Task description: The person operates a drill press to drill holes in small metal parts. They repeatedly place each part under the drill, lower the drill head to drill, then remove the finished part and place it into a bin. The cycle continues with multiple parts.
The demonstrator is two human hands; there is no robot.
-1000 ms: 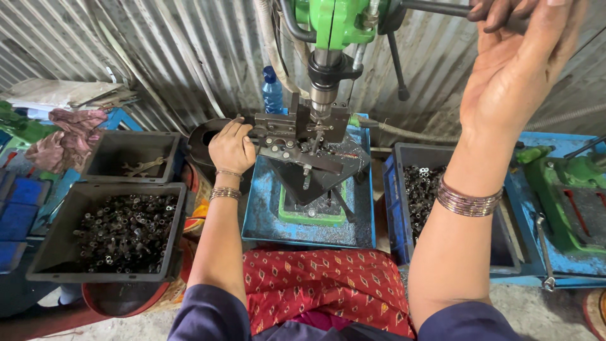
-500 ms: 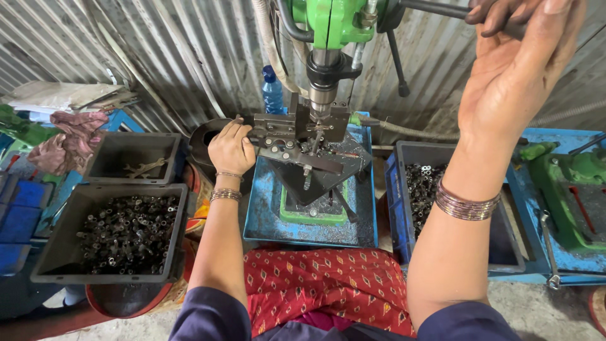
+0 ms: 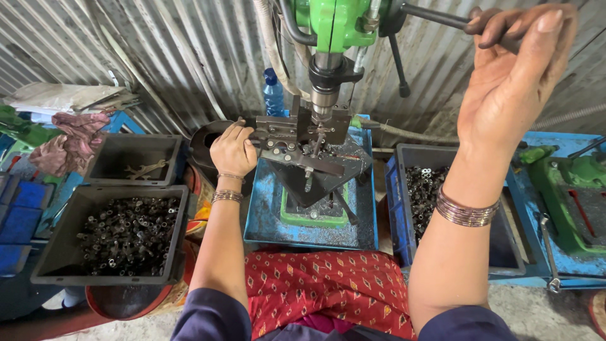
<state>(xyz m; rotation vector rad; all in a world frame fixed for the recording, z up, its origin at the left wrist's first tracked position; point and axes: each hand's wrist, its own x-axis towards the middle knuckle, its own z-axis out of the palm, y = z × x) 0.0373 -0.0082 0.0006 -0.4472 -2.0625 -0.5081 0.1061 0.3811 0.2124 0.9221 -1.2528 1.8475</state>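
Seated at a green drill press (image 3: 331, 25) set before a corrugated metal wall. Left hand (image 3: 232, 150) closed around the dark metal clamp (image 3: 297, 136) directly under the drill's spindle, fingers curled over its left end, thumb toward the body, bangles on the wrist. Right hand (image 3: 514, 82) raised to the upper right of the drill press, fingers wrapped around the black feed lever (image 3: 442, 17) jutting from the drill's head, grip firm, thumb side facing the camera, bangles on that wrist too. Clamp resting on a blue work table (image 3: 265, 215) beneath the drill, with a green base plate (image 3: 314, 216) below it. Left of the drill press, a dark bin (image 3: 69, 252) heaped with small metal parts (image 3: 126, 233), and behind it another bin (image 3: 110, 158) with a few loose pieces. Right of the drill press, a blue-edged bin (image 3: 394, 208) with more small metal parts (image 3: 426, 192). Behind the drill press, a blue plastic bottle (image 3: 273, 95) against the wall. Farther right, a second green machine (image 3: 568, 202).
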